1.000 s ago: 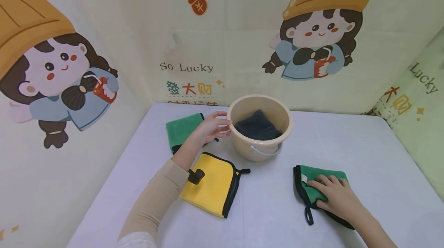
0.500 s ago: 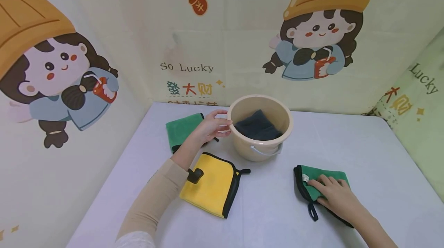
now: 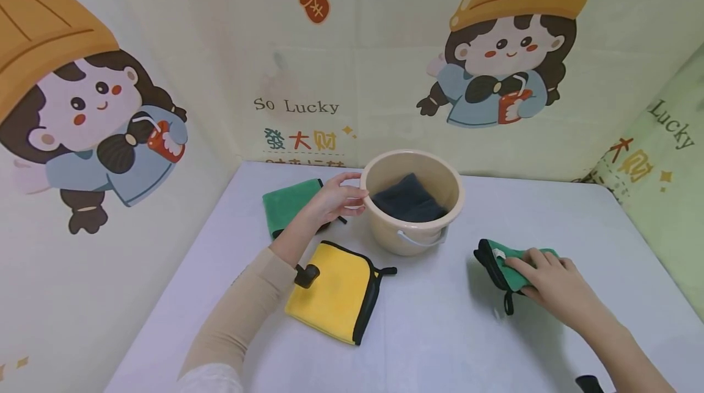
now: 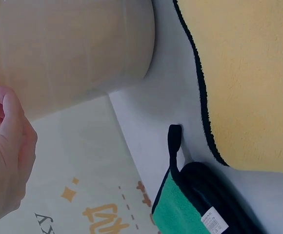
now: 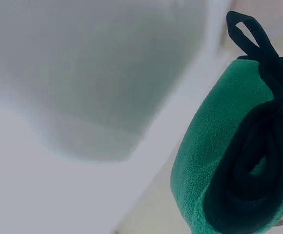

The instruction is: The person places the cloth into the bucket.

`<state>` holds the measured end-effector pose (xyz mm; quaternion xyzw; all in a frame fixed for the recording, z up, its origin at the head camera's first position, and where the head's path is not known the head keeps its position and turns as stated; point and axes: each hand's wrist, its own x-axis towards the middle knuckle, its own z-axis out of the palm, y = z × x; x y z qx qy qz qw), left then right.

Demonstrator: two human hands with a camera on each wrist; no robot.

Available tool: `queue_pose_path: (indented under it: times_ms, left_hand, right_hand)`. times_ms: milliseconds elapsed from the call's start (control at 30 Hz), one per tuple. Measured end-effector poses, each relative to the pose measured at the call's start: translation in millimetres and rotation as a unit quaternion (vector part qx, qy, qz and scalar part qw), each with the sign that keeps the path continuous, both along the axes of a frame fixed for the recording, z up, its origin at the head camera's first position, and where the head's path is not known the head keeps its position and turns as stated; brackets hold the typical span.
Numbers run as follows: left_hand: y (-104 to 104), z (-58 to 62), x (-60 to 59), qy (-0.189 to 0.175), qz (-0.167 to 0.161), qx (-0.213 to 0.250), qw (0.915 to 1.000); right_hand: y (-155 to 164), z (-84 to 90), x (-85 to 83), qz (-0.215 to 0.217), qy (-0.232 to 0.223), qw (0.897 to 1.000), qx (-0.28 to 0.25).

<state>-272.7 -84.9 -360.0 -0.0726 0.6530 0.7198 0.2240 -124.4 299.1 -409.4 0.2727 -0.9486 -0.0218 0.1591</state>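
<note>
A beige bucket (image 3: 407, 240) with a pale handle stands toward the back of the table, a dark folded cloth (image 3: 409, 200) inside it. My left hand (image 3: 340, 200) grips the bucket's left rim; the left wrist view shows its fingers at the bucket's wall. Over on the right, my right hand (image 3: 555, 280) holds a folded green towel (image 5: 219, 126) with black edging and a hanging loop. That towel is raised off the table, its shadow falling below it. Part of the right hand is hidden behind the towel in the right wrist view.
A folded yellow towel (image 3: 335, 295) with black trim lies in front of the bucket. Behind my left forearm is a second green towel (image 3: 288, 203), partly covered by the arm. Patterned cloth walls (image 3: 385, 75) border the white table (image 3: 429, 332).
My right hand has lifted the green towel off the table, slightly away from me, and the towel has tilted. The left hand stays on the bucket's rim.
</note>
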Motion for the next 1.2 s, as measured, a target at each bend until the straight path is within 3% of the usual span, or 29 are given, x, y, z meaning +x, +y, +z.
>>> queue_pose_path:
  times_ms: [367, 700, 967, 1200]
  left_hand:
    - [0.1, 2.1, -0.4, -0.001, -0.007, -0.012, 0.9999]
    - [0.1, 3.8, -0.1, 0.0, -0.014, -0.029, 0.9995]
    - [0.7, 4.8, -0.6, -0.001, -0.02, -0.034, 0.9992]
    - [0.3, 4.3, -1.9, -0.003, -0.02, -0.034, 0.9992]
  right_hand:
    - [-4.4, 55.6, -26.5, 0.022, 0.084, 0.996, -0.007]
    - [-25.0, 87.6, -46.7, 0.037, 0.139, 0.99, 0.001]
    - [-49.1, 105.4, -63.7, 0.038, 0.12, 0.992, 0.013]
    - [-74.0, 108.0, -89.8, 0.048, 0.127, 0.991, -0.004]
